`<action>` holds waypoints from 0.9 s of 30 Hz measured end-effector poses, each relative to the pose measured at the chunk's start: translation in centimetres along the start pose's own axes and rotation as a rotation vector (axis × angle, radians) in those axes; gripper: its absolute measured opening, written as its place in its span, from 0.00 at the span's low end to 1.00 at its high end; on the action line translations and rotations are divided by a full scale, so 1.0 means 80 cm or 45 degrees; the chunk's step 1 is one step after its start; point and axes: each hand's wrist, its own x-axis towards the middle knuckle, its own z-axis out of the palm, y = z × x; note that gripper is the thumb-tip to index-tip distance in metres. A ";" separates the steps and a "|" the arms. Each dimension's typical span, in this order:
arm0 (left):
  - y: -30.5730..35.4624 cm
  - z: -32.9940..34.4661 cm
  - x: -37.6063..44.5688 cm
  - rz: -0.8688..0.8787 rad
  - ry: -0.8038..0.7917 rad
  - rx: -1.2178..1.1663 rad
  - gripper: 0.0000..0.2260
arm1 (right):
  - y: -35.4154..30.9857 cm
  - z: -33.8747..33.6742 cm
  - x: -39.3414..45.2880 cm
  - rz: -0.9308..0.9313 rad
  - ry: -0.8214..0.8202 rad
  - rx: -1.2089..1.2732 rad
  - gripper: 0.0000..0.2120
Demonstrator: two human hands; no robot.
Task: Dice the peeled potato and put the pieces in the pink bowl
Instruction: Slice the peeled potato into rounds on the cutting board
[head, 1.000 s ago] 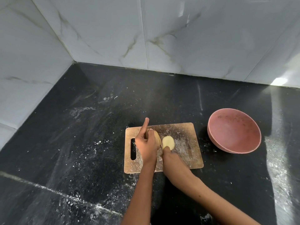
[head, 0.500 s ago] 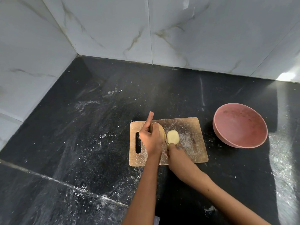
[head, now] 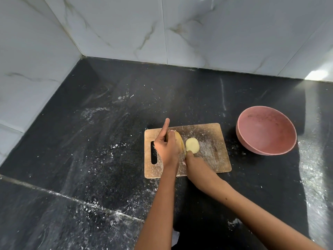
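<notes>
Step in hand: first cuts on the potato, dicing barely begun.

Left hand (head: 167, 147) sits on the wooden cutting board (head: 212, 156), fingers curled over one potato half (head: 180, 141), index finger stuck out toward the far side. That half is mostly hidden under the hand; only its yellowish right edge shows.

Right hand (head: 193, 159) comes in from the near right. It looks closed round a knife handle at the gap between the two halves, but the blade is nearly edge-on and I can't make it out cleanly, so treat the knife as probable only. Exact finger positions: cannot tell.

Second potato half (head: 192, 145) lies on the board just right of the left hand, pale face up, touching or nearly touching the right hand's tip.

Pink bowl (head: 266, 130) stands on the black counter (head: 108, 159) to the right of the board, clear of it. No pieces visible inside.

Counter is dusted with white specks; marble-look tiled wall (head: 198, 33) behind.

Next, my read: keep the held half steady, slice it into slabs, then sticks, then crosscut. Fingertips need tucking back from the cut line. Transfer to the bowl comes later; nothing is cube-sized yet.
</notes>
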 end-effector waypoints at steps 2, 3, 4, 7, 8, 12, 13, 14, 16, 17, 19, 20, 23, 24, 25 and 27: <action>0.002 -0.001 0.000 0.008 0.023 0.014 0.18 | -0.004 -0.001 0.006 -0.012 0.016 0.024 0.14; 0.003 -0.001 0.000 0.015 0.026 0.010 0.17 | -0.004 0.001 0.004 -0.006 0.018 0.019 0.14; 0.005 -0.002 -0.002 0.021 0.023 -0.007 0.18 | -0.003 0.004 -0.002 0.005 0.019 -0.002 0.14; 0.009 -0.003 -0.003 0.019 -0.002 -0.032 0.18 | -0.004 0.008 -0.017 0.049 0.013 -0.049 0.14; 0.009 -0.002 -0.003 0.020 -0.010 -0.032 0.18 | -0.005 0.006 -0.014 0.048 0.006 -0.051 0.14; 0.006 0.000 -0.003 0.043 -0.007 -0.039 0.18 | -0.012 -0.009 0.008 0.012 -0.029 0.034 0.12; 0.005 0.000 -0.003 0.044 -0.003 -0.029 0.18 | -0.013 -0.010 0.008 0.010 -0.032 0.049 0.12; 0.003 -0.001 -0.003 0.044 0.005 -0.022 0.18 | -0.012 -0.009 0.004 0.015 -0.037 0.053 0.12; 0.004 -0.002 -0.004 0.057 0.004 -0.010 0.18 | -0.008 -0.002 -0.008 0.043 -0.044 0.052 0.12; 0.004 -0.003 -0.005 0.063 0.000 -0.006 0.18 | -0.007 0.001 -0.012 0.060 -0.058 0.043 0.12; 0.006 -0.003 -0.006 0.067 -0.009 -0.019 0.17 | -0.008 -0.002 -0.009 0.078 -0.082 0.053 0.11; 0.004 -0.002 -0.006 0.066 -0.014 -0.027 0.17 | -0.010 -0.006 -0.003 0.071 -0.082 0.068 0.12; 0.003 -0.002 -0.006 0.086 -0.007 -0.006 0.17 | -0.013 -0.013 0.007 0.039 -0.075 0.097 0.12; 0.002 -0.003 -0.006 0.091 0.004 0.004 0.17 | -0.012 -0.011 0.003 0.047 -0.077 0.086 0.12; 0.001 -0.004 -0.005 0.097 0.020 0.005 0.17 | -0.008 -0.005 -0.002 0.066 -0.084 0.071 0.13; 0.003 -0.007 -0.005 0.111 0.036 -0.013 0.17 | -0.004 0.003 -0.014 0.110 -0.101 0.057 0.13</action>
